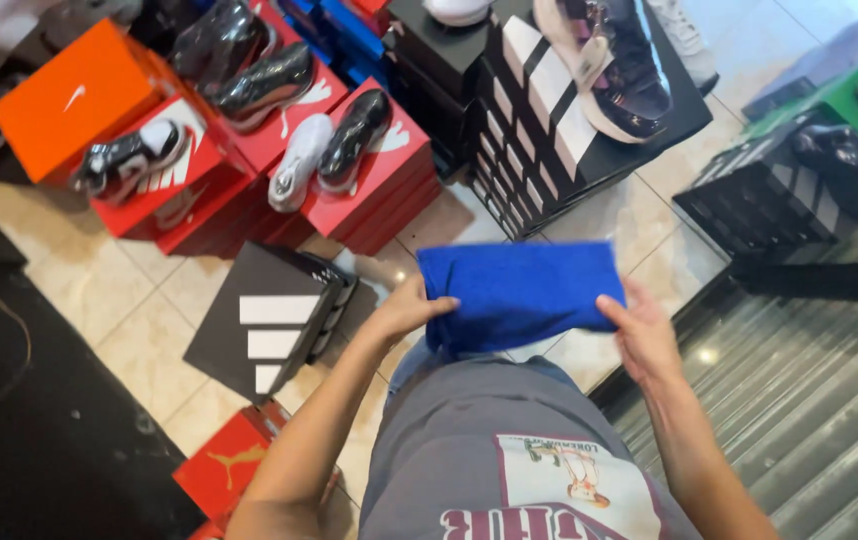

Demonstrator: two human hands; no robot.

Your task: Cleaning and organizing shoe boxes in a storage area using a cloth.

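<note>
Standing over a tiled floor [149, 330] crowded with shoe boxes [369, 180], we hold a folded blue cloth [519, 290] out near our chest, left hand [409, 308] pinching its left edge, right hand [639, 335] gripping its right.

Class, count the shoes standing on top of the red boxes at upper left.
5, perhaps more hidden: two dark shoes at the back, a black-and-white shoe at left, and a white shoe beside a black shoe on the front red boxes.
</note>
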